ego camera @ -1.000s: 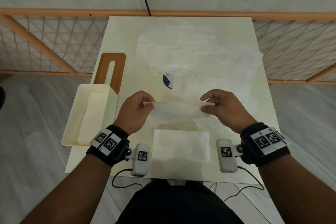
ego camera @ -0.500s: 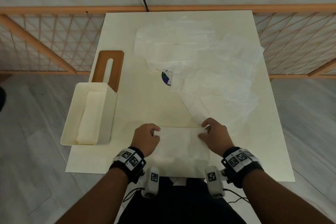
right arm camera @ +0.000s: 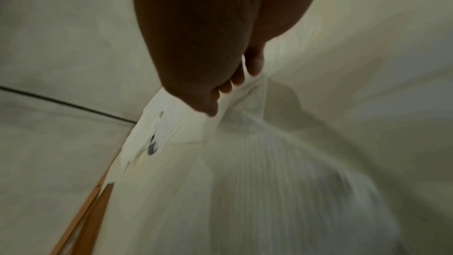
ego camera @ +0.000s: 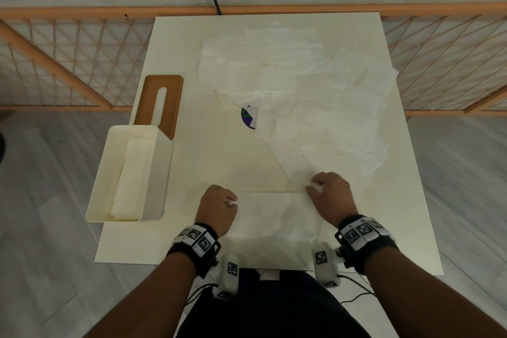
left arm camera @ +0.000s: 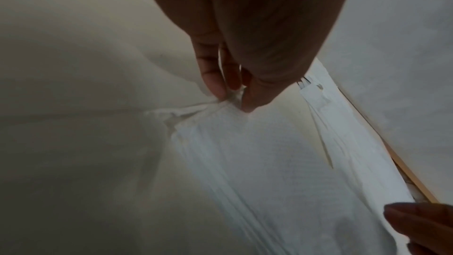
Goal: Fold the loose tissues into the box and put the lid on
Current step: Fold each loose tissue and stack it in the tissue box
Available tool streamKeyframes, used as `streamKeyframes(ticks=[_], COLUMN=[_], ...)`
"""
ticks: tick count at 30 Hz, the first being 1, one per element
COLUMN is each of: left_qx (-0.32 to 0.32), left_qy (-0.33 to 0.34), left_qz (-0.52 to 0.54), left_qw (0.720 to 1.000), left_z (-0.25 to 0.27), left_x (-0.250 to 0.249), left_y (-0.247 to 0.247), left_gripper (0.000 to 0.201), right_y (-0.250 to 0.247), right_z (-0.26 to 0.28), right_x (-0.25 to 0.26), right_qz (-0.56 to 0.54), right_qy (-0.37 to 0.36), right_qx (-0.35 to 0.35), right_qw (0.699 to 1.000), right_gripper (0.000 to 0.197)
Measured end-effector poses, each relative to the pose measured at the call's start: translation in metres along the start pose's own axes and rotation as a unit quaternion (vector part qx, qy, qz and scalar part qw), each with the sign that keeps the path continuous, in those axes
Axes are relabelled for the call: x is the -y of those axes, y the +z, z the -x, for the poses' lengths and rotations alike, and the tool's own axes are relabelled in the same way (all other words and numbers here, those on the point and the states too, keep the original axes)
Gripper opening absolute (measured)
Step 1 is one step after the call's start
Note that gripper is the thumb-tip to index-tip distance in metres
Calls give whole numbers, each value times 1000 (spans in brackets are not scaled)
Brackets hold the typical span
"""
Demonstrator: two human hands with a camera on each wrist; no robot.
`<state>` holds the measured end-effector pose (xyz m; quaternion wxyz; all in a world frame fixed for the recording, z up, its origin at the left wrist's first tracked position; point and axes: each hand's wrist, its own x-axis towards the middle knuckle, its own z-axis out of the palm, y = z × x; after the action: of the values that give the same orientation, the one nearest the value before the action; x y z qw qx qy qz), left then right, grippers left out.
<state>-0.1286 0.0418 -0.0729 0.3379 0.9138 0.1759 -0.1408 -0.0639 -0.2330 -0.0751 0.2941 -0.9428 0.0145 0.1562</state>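
- Since the earlier frame, both hands had lowered the thin white folded tissue [ego camera: 270, 217] from mid-air onto the cream table's [ego camera: 208, 162] near edge.
- The open cream tissue box [ego camera: 162, 173] sat left, its brown slotted lid [ego camera: 160, 103] behind.
- The left hand [ego camera: 216, 208] pinched the tissue's left corner; the right hand [ego camera: 330, 195] pinched its right, suggesting a fold completed.

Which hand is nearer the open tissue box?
Left. The left hand is just right of the tissue box; the right hand is farther right, across the folded tissue.

head view overhead, wrist views close, all sharing the tissue [ego camera: 274, 217]
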Motion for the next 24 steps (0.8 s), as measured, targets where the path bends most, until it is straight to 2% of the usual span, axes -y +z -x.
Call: streamKeyframes(ticks=[3, 7, 10, 13, 15, 19, 24], left_qx=[-6, -18, -24, -25, -24, -26, -27], left_qy=[-3, 11, 10, 15, 16, 21, 22], left_qz=[0, 4, 6, 11, 12, 19, 33], left_qw=[1000, 1000, 1000, 1000, 1000, 999, 999], left_z=[-1, 0, 1, 0, -1, 0, 3], left_x=[0, -7, -13, -17, -21, -24, -25], left_y=[-3, -9, -13, -15, -16, -16, -18], left_gripper=[12, 13, 12, 13, 12, 11, 10], right_y=[-14, -19, -21, -24, -24, -21, -32], right_z=[-18, -31, -35, -36, -34, -31, -34], right_x=[-16, -32, -33, -33, -35, -38, -32], right_qz=[82, 166, 138, 123, 109, 121, 86], right_qy=[23, 14, 38, 28, 17, -8, 2], right_qx=[-23, 15, 9, 32, 46, 15, 21], right_qw=[996, 986, 990, 992, 993, 993, 996], right_gripper=[27, 19, 21, 12, 25, 11, 19])
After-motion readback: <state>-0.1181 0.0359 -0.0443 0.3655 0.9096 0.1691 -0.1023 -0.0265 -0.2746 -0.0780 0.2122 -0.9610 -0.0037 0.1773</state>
